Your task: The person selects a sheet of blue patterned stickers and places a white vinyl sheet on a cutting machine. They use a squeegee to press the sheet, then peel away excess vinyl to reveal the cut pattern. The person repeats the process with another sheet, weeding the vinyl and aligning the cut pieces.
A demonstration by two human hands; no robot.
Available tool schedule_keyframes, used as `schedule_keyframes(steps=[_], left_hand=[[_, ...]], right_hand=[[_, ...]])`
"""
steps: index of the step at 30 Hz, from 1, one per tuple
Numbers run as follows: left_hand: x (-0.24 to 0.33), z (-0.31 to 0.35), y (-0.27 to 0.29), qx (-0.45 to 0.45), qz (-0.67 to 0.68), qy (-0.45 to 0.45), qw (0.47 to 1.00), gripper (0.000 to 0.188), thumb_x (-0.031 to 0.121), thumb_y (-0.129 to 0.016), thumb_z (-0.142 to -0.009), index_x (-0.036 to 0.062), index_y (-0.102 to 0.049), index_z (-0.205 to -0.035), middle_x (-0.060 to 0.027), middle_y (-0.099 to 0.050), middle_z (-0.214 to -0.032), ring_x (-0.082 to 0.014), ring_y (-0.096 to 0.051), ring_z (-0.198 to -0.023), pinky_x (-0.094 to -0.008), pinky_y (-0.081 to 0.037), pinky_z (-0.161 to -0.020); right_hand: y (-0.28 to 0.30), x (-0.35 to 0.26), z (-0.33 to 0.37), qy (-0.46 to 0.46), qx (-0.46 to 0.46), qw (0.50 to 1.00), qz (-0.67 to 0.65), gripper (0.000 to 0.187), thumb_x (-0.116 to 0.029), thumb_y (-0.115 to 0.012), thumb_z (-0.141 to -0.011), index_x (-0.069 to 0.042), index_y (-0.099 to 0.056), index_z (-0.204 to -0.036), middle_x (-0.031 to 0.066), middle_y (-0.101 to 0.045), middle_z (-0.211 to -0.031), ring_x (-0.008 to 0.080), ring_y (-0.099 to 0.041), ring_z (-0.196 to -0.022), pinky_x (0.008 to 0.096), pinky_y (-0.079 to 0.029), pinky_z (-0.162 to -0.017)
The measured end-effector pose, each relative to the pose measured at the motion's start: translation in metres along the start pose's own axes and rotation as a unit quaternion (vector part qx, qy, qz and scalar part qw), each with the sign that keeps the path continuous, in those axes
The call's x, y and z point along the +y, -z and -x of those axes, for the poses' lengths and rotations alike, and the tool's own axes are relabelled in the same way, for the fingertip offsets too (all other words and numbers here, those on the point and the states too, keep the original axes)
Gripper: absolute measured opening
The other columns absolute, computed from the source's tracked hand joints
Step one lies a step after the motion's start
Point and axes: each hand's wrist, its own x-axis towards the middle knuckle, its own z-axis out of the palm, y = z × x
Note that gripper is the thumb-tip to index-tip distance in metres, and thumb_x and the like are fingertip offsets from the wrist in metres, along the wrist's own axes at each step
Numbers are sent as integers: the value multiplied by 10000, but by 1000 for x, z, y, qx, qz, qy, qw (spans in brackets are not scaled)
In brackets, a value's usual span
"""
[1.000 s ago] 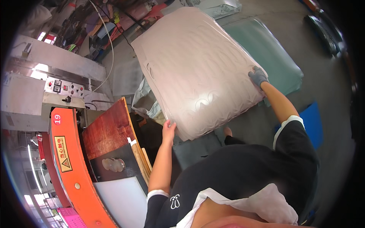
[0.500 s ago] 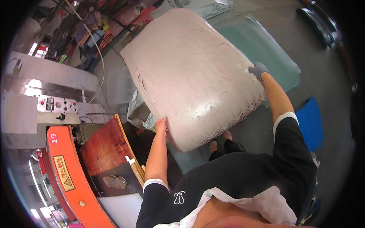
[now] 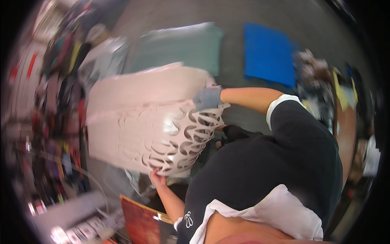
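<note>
A large beige sheet [image 3: 118,124], thin and bendy, hangs between my hands. Curved cut-out openings run through its near end, and more curved cut lines mark its middle. My bare left hand [image 3: 157,178] is closed on the edge by the lowest openings. In a grey glove, my right hand [image 3: 208,98] grips the opposite edge, where the material folds up in a crease. The fingertips of both hands are partly hidden or blurred.
On the floor beyond the sheet lie a greenish translucent sheet [image 3: 178,46] and a blue panel [image 3: 269,53]. Piled scraps [image 3: 315,77] are at the right. A reddish-brown board [image 3: 140,221] stands near the lower left, by a blurred machine control panel [image 3: 83,232].
My view has swung to the right, and the beige sheet has turned with my hands. Its cut-outs now gape open, and a fold has formed by my right hand.
</note>
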Motion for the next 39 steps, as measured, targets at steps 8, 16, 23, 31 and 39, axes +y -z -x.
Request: schedule_keyframes(steps=[8, 16, 23, 31, 39], left_hand=[[41, -6, -42, -30, -123, 21, 992, 241, 351, -523, -885, 128, -566, -967, -14, -577, -752, -143, -546, -618, -282, -458, -519], [42, 91, -201, -130, -328, -61, 934, 261, 279, -507, -918, 109, -467, -724, -23, -445, -595, -161, -444, -482, -330, -417, -468], [-43, 150, -407, -191, -498, -222, 816, 218, 161, -519, -905, -33, -550, -1001, -52, -500, -576, -114, -471, -431, -239, -417, -374], [-133, 184, -571, -389, -523, -230, 722, 281, 233, -462, -945, 0, -562, -825, -64, -531, -648, -137, -503, -476, -260, -446, -422], [-159, 253, -651, -628, -532, -268, 501, 297, 124, -672, -819, -24, -573, -1056, -106, -621, -952, -175, -600, -784, -285, -486, -718]], right_hand=[[-47, -22, 169, -131, -38, 987, -83, 360, -367, -574, -793, -98, -542, -1028, 175, -625, -914, 333, -602, -834, 419, -451, -738], [-18, 62, 250, -146, 182, 963, -133, 221, -308, -508, -861, -106, -591, -896, 133, -639, -795, 321, -616, -772, 440, -455, -696], [10, 184, 348, -149, 340, 905, -206, 282, -274, -496, -888, -40, -613, -994, 173, -627, -802, 361, -599, -758, 412, -469, -707], [37, 270, 472, -196, 482, 842, -144, 303, -299, -544, -870, -48, -605, -1026, 130, -608, -892, 314, -595, -816, 401, -463, -745], [4, 280, 543, -362, 451, 807, -119, 452, -335, -676, -781, -53, -548, -1110, 103, -608, -882, 234, -626, -866, 321, -485, -758]])
